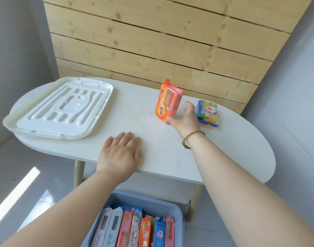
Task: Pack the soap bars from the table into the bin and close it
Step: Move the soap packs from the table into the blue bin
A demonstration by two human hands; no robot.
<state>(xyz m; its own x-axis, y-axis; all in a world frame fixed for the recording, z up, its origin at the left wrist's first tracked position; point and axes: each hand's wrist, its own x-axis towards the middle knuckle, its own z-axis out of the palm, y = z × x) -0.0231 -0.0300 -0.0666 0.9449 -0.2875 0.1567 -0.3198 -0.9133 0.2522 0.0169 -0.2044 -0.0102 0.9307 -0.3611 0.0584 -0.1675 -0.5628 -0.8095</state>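
Soap pack upright, right hand touching, left hand flat

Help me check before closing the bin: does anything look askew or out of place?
The orange soap pack stands on end, leaning, by the right hand. The white lid overhangs the table at its left end.

Left hand lies flat, fingers straight, on the near edge of the table, centre frame. Right hand is spread, its thumb touching an upright orange soap pack. A blue soap pack lies just right. White lid at upper left. Blue bin, bottom centre, holds upright soap bars.
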